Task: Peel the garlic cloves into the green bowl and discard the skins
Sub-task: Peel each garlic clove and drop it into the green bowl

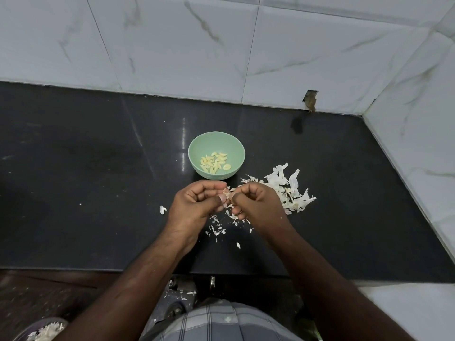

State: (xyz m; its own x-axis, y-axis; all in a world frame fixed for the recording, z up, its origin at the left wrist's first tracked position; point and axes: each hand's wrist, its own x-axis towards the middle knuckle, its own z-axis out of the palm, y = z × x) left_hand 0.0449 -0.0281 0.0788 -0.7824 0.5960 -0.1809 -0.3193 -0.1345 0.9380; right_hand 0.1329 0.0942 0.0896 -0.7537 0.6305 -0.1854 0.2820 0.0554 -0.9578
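A green bowl (236, 148) stands on the black counter and holds several peeled, pale yellow garlic cloves (215, 162). Just in front of it, my left hand (194, 203) and my right hand (258, 203) meet over the counter. Both pinch one small garlic clove (227, 193) with pinkish skin still on it, mostly hidden by my fingers. A heap of white garlic skins (288, 190) lies on the counter to the right of my hands. More small skin flakes (218, 228) are scattered under and in front of them.
The black counter (98, 193) ends at a marble-tiled wall behind and at the right. Its front edge runs below my forearms. A container with white skins (45, 332) sits low at the bottom left, below counter level. A lone flake (162, 209) lies left of my hands.
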